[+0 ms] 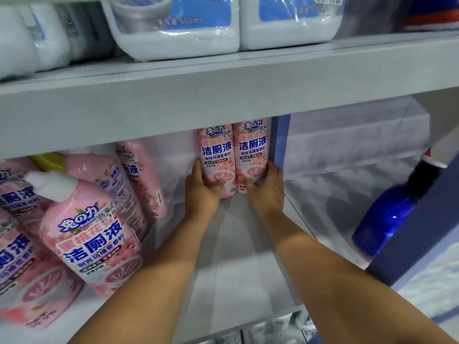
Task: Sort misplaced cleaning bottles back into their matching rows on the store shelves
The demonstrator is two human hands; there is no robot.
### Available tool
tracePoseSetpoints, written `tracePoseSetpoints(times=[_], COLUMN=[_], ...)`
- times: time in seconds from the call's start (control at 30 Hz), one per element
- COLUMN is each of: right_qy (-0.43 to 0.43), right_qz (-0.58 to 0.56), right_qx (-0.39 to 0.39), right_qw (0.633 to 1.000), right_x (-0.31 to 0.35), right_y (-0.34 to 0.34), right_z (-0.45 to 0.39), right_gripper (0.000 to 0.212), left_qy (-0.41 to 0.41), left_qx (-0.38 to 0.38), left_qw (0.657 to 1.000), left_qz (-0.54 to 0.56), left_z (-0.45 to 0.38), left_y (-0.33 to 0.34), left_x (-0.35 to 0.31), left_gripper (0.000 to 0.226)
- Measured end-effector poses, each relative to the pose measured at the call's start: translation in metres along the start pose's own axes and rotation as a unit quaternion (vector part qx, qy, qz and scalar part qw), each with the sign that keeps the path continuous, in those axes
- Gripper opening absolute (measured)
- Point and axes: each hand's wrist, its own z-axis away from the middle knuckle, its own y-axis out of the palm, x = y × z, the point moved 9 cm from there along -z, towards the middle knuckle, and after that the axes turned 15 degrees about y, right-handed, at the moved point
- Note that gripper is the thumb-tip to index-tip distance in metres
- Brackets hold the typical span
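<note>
Two tall pink plastic toilet-cleaner bottles stand upright and touching at the back of the white middle shelf (248, 281), just left of a blue vertical divider (282, 140); the left pink bottle (216, 155) is grasped low down by the left hand (202, 192), fingers curled round its left flank and thumb across its front; the right pink bottle (252, 150) is grasped by the right hand (267, 192), fingers wrapped round its right side, thumb on its front; both bottles sit just beyond the knuckles, their tops hidden behind the grey shelf edge above; a row of matching pink bottles (94, 242) fills the shelf's left side, well apart from the hands; a dark blue bottle with a black neck (387, 214) stands beyond the divider to the right; white jugs with blue labels (173, 33) sit on the upper shelf.
</note>
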Motion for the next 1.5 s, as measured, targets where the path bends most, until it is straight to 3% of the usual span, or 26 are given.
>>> tracePoseSetpoints(times=[0.13,0.23,0.3,0.37,0.5,0.6,0.7,0.9,1.07,1.27,1.4,1.5], right_qy=[0.016,0.008,-0.052,-0.082,-0.081,-0.082,-0.059,-0.046,-0.03,-0.076,-0.08,-0.054], right_qz=[-0.021,-0.078,-0.12,-0.171,-0.191,-0.148,-0.117,-0.125,-0.16,-0.136,-0.106,-0.105], right_qx=[0.002,-0.067,-0.053,0.048,0.303,0.479,0.558,0.503,0.427,0.393,0.377,0.229], right_qw=[1.0,0.995,0.99,0.981,0.93,0.861,0.82,0.854,0.89,0.906,0.917,0.966], right_x=[-0.002,0.005,0.027,0.052,0.1,0.118,0.115,0.104,0.088,0.091,0.085,0.064], right_y=[-0.003,-0.023,-0.022,-0.003,0.052,0.09,0.113,0.096,0.057,0.041,0.038,0.007], right_z=[0.003,0.031,0.061,0.092,0.164,0.223,0.258,0.236,0.183,0.154,0.145,0.103], right_gripper=[0.078,0.056,0.037,0.016,0.012,0.028,0.052,0.042,0.045,0.045,0.038,0.034], left_qy=[-0.024,-0.031,-0.007,0.053,0.185,0.078,0.008,0.0,-0.015,-0.023,0.002,-0.012], left_qx=[0.016,-0.013,-0.033,-0.082,-0.236,-0.301,-0.221,-0.139,-0.142,0.021,0.001,0.013], left_qw=[0.999,0.999,0.997,0.992,0.951,0.944,0.975,0.99,0.99,0.998,0.999,0.998], left_qz=[0.015,0.033,0.075,0.082,-0.073,-0.109,-0.021,-0.028,-0.01,0.049,0.044,0.057], left_z=[0.003,0.03,0.063,0.099,0.155,0.166,0.158,0.15,0.143,0.101,0.08,0.065], left_y=[-0.004,-0.029,-0.062,-0.116,-0.235,-0.279,-0.263,-0.251,-0.233,-0.132,-0.107,-0.102], left_x=[-0.019,-0.052,-0.083,-0.12,-0.163,-0.123,-0.099,-0.093,-0.084,-0.075,-0.069,-0.057], left_gripper=[0.058,0.073,0.064,0.045,0.024,0.031,0.033,0.034,0.04,0.06,0.06,0.062])
